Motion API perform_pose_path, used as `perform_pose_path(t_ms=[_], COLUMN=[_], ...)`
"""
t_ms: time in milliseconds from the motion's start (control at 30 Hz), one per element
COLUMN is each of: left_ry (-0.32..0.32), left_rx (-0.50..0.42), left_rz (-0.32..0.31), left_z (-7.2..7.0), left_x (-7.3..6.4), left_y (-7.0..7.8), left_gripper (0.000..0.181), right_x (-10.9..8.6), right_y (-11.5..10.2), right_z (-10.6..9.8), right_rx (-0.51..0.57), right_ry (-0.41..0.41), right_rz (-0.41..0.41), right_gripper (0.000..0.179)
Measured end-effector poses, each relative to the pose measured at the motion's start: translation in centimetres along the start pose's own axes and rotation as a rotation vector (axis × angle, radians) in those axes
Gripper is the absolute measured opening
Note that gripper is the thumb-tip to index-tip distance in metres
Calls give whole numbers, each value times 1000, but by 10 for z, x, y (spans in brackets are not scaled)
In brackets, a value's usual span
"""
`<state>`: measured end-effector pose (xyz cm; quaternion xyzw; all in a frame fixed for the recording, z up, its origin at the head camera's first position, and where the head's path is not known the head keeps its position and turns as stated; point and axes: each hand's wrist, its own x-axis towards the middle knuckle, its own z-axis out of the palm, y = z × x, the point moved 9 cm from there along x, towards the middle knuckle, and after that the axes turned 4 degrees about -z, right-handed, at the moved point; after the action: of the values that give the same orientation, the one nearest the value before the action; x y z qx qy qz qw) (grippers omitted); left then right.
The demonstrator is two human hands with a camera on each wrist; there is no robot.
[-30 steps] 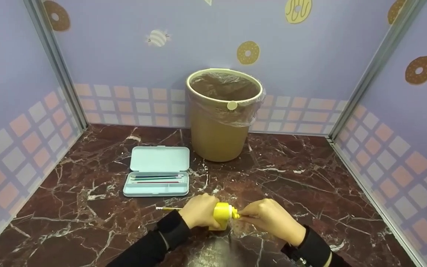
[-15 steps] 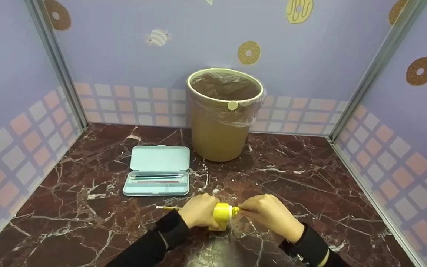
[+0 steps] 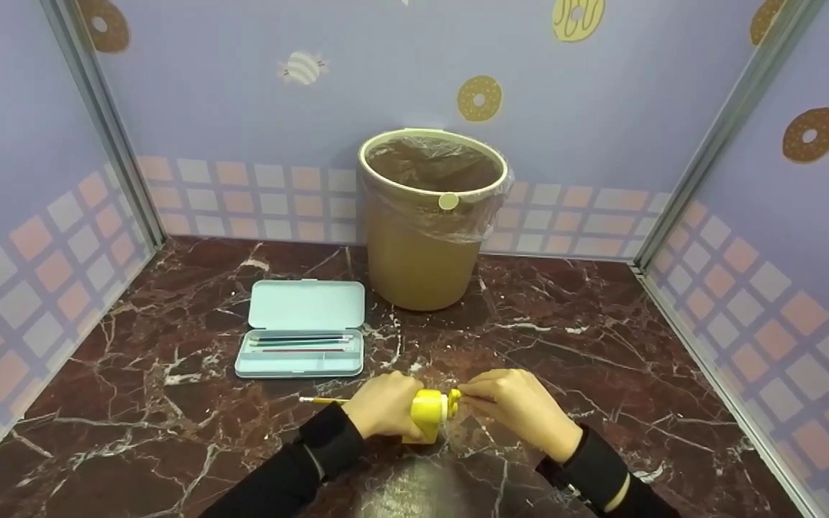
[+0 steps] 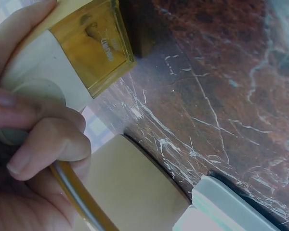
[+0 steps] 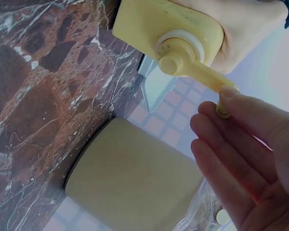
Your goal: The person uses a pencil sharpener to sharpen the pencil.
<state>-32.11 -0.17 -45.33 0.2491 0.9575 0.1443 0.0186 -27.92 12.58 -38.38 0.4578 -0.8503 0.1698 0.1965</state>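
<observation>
My left hand (image 3: 384,404) grips a yellow pencil sharpener (image 3: 427,406) with a hand crank, held on its side at the front of the table. In the left wrist view its see-through amber drawer (image 4: 98,45) shows, with dark bits inside. A yellow pencil (image 3: 322,400) runs back out of the sharpener's white end, and the left hand's curled fingers lie against it. My right hand (image 3: 522,403) pinches the end of the crank (image 5: 209,77) between thumb and fingers. The pencil's tip is hidden inside the sharpener.
An open light-blue pencil case (image 3: 299,365) with several pencils (image 3: 303,339) lies beyond the left hand. Behind, against the patterned wall (image 3: 299,108), stands a tan bin (image 3: 422,266) lined with a clear bag. The tabletop (image 3: 565,345) is dark red marble.
The crank has turned, and my right hand has risen slightly in the head view with it. My left hand keeps its hold on the sharpener. The head view has shifted slightly.
</observation>
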Motion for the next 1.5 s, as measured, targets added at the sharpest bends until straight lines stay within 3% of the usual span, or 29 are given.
perform_pose_path(t_ms=[900,1500], left_ry=[35,3], left_rx=[-28,-30], left_rz=[37,24], left_z=[-3,2], left_x=[-2,-1], left_y=[1,-1], left_gripper=[43,43], right_x=[6,12], right_y=[4,8], right_z=[6,16], right_rx=[-194,-318], right_ry=[27,53], right_rz=[-11,-66], right_gripper=[19,11])
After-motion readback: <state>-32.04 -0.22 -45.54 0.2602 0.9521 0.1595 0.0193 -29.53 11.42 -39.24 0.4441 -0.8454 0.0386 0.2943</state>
